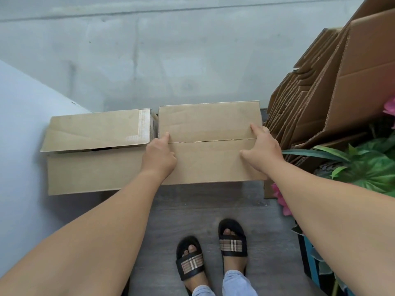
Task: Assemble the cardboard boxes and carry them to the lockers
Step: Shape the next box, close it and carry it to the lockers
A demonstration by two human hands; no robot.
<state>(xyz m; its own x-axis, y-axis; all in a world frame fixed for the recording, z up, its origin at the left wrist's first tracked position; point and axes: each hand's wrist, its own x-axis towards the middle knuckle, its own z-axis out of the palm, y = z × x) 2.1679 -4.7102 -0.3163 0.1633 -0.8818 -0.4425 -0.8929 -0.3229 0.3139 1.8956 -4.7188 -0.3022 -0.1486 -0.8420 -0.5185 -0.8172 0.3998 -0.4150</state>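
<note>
Both hands, left hand (159, 154) and right hand (261, 144), are lying flat with straight fingers, pressing the closed cardboard box (210, 144) beside a second box (94, 152).

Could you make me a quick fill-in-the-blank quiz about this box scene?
1. Both hands, left hand and right hand, rest on the closed cardboard box with the ____ top flaps.
2. The box with tape sits to its ____.
3. Flattened cardboard leans at the ____ side.

Missing words: shut; left; right
</note>
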